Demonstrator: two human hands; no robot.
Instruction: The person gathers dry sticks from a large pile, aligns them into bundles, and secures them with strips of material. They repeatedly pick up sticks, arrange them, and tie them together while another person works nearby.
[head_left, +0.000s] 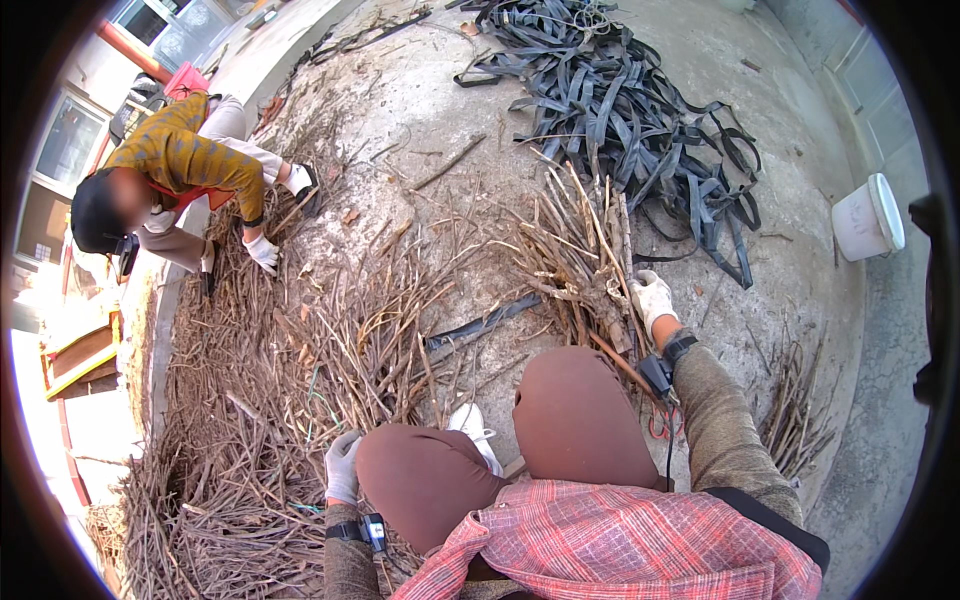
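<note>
My right hand (652, 298), in a pale work glove, is against the right side of a bundle of dry sticks (574, 262) on the concrete. Its fingertips are partly hidden, so a grip on a stick cannot be made out. My left hand (343, 466), gloved in grey-white, is beside my bent left knee, above the edge of a large brushwood pile (247, 465); its fingers are partly out of sight. Between the bundle and the pile lies a flat black strap (484, 321). A thicker reddish-brown stick (621, 364) runs from the bundle past my right knee.
A tangled heap of black straps (600, 105) lies beyond the bundle. At the right stand a white plastic bucket (862, 221) and a smaller heap of twigs (799, 412). Another person (187, 165), in white gloves, bends over the pile at the far left, beside a low concrete edge (161, 352).
</note>
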